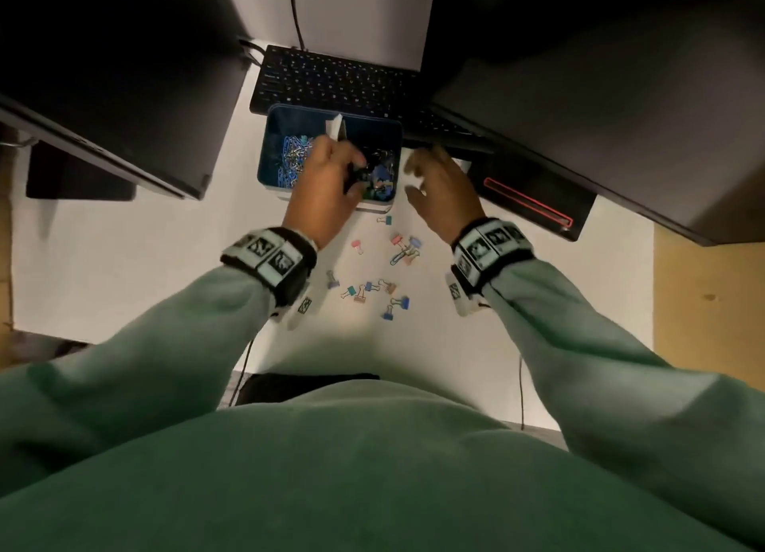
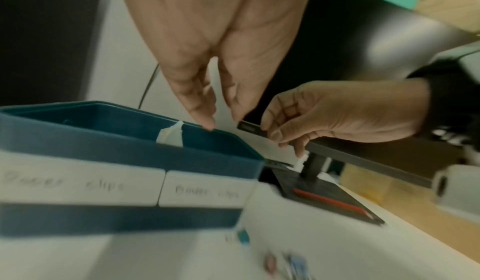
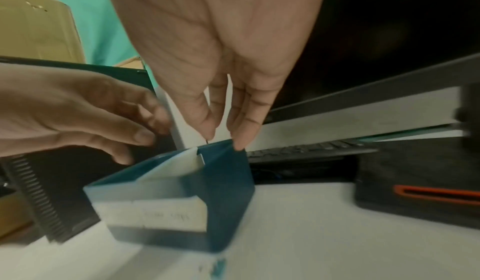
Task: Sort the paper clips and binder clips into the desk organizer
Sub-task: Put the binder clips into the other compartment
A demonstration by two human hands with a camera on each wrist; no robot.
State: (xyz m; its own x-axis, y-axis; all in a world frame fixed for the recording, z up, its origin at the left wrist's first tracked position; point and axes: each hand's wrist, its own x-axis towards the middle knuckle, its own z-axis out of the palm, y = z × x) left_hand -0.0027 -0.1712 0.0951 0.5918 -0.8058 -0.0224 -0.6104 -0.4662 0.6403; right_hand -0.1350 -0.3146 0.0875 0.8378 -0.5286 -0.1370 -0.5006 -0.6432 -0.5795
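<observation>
Nearest the camera in the head view, green fleece sleeves filled the lower frame, each wrist wrapped in a black band with printed square markers. Just above them, at mid-frame, small binder clips (image 1: 374,268) in pink, blue and teal lay scattered on the smooth white desk (image 1: 124,270), with a blue wire paper clip among them; none touched either hand.

Beyond the scatter stood the desk organizer (image 1: 273,146), a teal box with rounded corners, split by a pale divider (image 2: 170,133) and fronted with white handwritten labels (image 2: 78,184). Its left compartment held blue and silver paper clips (image 1: 289,156); its right held a dark and blue heap of binder clips.

The left hand (image 1: 325,187) hung over the right compartment, fingers straight and relaxed, gripping nothing that the wrist view showed; fingertips (image 2: 201,118) hovered just above the box's far rim. The right hand (image 1: 441,189) lay just right of the organizer, fingers loosely extended and apart; no clip could be made out in it, though blur hid detail.

Farther back sat a black keyboard (image 1: 331,82), and a dark flat stand with a red-outlined slot (image 1: 530,202) at the right, under black monitors.
</observation>
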